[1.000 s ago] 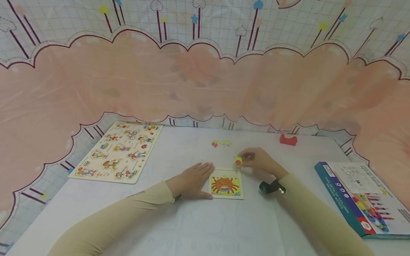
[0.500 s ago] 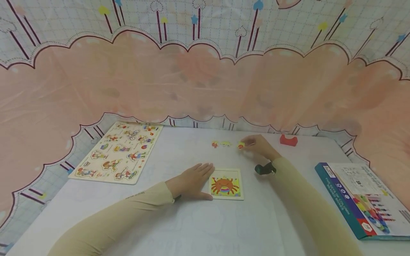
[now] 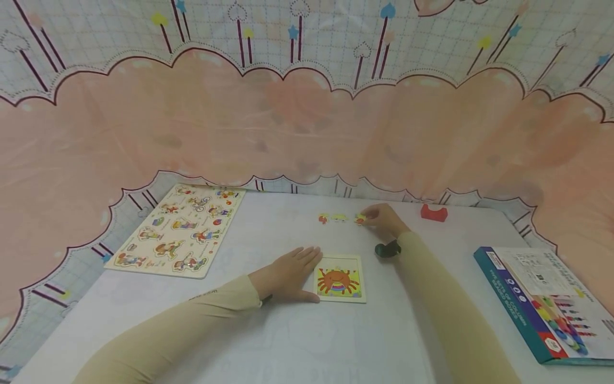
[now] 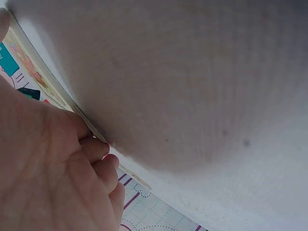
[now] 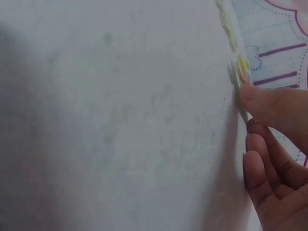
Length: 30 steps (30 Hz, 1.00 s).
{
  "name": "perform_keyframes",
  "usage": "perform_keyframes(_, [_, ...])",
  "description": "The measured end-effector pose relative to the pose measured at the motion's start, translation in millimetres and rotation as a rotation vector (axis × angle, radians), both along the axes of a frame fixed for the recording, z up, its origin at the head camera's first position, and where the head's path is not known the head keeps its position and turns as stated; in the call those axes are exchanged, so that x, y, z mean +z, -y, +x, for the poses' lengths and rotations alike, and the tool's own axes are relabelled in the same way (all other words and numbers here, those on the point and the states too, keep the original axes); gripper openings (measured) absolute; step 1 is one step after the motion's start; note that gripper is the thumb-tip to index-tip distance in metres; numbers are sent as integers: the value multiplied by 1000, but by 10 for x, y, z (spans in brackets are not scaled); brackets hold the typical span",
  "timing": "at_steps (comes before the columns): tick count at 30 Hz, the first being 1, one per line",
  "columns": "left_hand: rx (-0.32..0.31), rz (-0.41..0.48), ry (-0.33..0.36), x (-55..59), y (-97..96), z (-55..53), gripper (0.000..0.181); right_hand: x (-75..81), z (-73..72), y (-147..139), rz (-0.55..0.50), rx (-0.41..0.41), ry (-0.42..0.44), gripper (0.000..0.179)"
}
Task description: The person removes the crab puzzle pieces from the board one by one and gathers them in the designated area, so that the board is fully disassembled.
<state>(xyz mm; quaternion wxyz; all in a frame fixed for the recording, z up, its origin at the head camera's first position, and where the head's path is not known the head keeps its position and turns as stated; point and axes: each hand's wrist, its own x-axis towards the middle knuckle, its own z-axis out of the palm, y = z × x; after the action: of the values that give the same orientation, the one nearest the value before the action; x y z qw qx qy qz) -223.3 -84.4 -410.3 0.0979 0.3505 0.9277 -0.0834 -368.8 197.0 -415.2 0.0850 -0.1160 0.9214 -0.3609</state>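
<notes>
In the head view my left hand (image 3: 289, 271) lies flat with its fingers extended along the left edge of a small square crab puzzle (image 3: 338, 281), which has a pale wooden frame. The left wrist view shows the fingers and thumb right at the board's edge. Farther back, my right hand (image 3: 386, 218) pinches a small yellow and red puzzle piece (image 3: 359, 218) between thumb and fingers, low over the table. The right wrist view has this piece (image 5: 244, 67) at the thumb tip. To its left lie a red-and-yellow piece (image 3: 323, 218) and a pale yellow piece (image 3: 339, 217).
A large wooden puzzle board (image 3: 175, 229) with cartoon figures lies at the back left. A red curved block (image 3: 434, 213) sits beyond my right hand. The flat box (image 3: 547, 304) lies along the right side. A patterned cloth (image 3: 307, 128) hangs behind the white table.
My right hand has moved the piece away from the crab puzzle to the row of pieces at the back, and still holds it. My left hand has stayed by the puzzle.
</notes>
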Motion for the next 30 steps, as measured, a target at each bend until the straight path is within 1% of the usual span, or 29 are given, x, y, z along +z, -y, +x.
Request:
perform_keyframes(8, [-12, 38, 6, 32, 3, 13, 100, -39, -82, 39, 38, -15, 26, 34])
perform_keyframes(16, [-14, 42, 13, 26, 11, 13, 99, -3, -72, 81, 58, -15, 47, 33])
perform_keyframes(21, [-10, 44, 15, 25, 10, 14, 100, 8, -71, 92, 59, -30, 82, 34])
perform_keyframes(27, [-1, 50, 25, 40, 5, 24, 100, -36, -91, 68, 57, -45, 115, 35])
perform_keyframes(30, [2, 49, 24, 45, 4, 23, 100, -62, -100, 15, 36, -31, 117, 41])
